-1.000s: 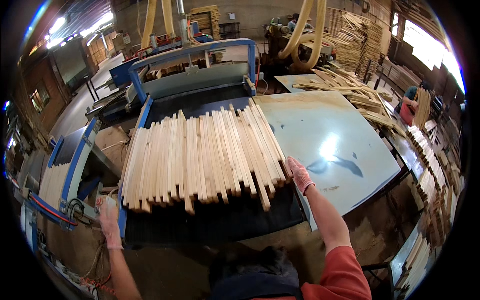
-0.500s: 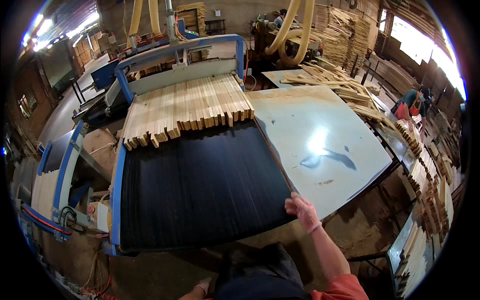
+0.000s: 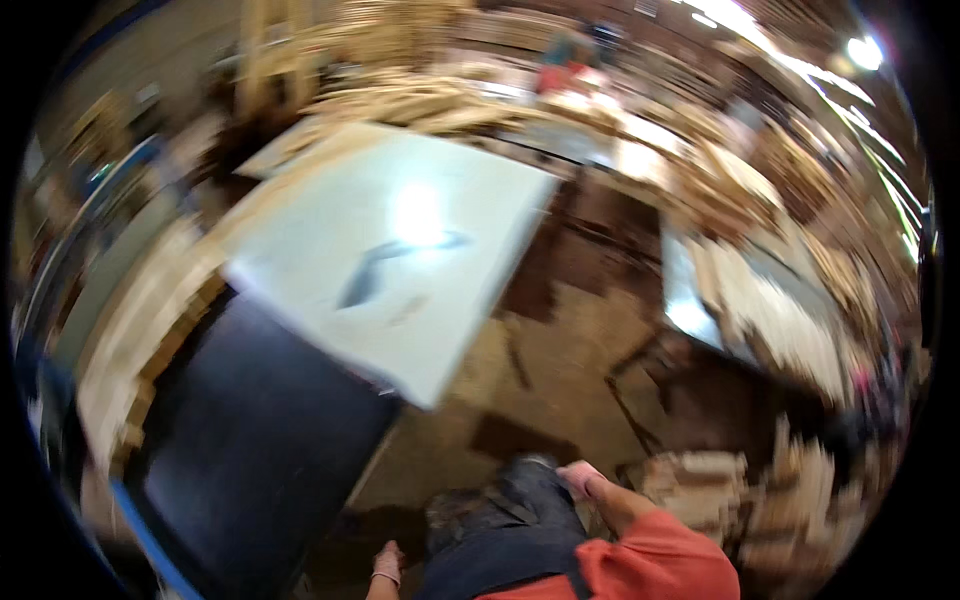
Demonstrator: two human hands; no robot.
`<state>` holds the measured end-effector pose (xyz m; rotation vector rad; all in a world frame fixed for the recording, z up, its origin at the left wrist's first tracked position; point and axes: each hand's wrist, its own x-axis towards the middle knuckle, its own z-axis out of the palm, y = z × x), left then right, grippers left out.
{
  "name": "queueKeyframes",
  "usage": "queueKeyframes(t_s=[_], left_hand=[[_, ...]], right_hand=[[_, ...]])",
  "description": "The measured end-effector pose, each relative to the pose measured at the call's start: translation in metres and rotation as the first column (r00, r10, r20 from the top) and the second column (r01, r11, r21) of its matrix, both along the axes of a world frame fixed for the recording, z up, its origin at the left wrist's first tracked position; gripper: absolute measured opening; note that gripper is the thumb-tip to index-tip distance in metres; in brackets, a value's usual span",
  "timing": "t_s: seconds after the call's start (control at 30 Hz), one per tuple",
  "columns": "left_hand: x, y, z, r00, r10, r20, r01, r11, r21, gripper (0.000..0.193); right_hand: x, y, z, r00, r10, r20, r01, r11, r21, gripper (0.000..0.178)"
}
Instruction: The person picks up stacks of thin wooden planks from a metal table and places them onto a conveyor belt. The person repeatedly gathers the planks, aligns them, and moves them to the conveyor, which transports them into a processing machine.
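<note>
My right hand (image 3: 580, 478), in a pink glove, hangs beside my right thigh, and motion blur smears its fingers. Low in the picture, my left hand (image 3: 387, 565) hangs by my left side; its finger shape is too blurred to read. Neither shows anything held. The black conveyor belt (image 3: 260, 410) of the machine lies to the left of my legs. On its far part rests a row of pale wooden strips (image 3: 140, 340), side by side. Against the belt's right edge stands a light-coloured sheet-topped table (image 3: 330, 225).
Loose wooden slats (image 3: 420, 105) are heaped beyond the table. To the right, a metal-topped bench (image 3: 690, 305) bears rows of wood strips, with more stacked wood (image 3: 695, 480) near my right arm. A person in red (image 3: 565, 75) is at the far side.
My view has swung to the right, so the belt and table now sit further left. My right hand has left the belt's near right corner and dropped beside my leg.
</note>
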<state>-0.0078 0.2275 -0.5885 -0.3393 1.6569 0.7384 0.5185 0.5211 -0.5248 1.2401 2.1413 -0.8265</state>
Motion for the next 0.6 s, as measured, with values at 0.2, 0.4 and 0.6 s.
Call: queueKeyframes(t_s=[0.2,0.4,0.6], left_hand=[[-0.026,0.144,-0.008,0.652,-0.265,0.710,-0.149,0.874,0.463,0.033],[0.065,0.224,0.004,0.838,-0.546,-0.021,0.545,0.834,0.081,0.031],[0.182,0.322,0.003,0.801,-0.550,-0.236,0.548,0.832,-0.081,0.050]], right_hand=[[0.042,-0.047,0.000,0.471,-0.881,0.045,0.837,0.431,-0.337,0.036],[0.101,-0.041,0.018,-0.107,-0.993,-0.054,0.831,-0.060,-0.553,0.028],[0.199,-0.029,-0.010,-0.069,-0.998,-0.011,0.920,-0.060,-0.388,0.047]])
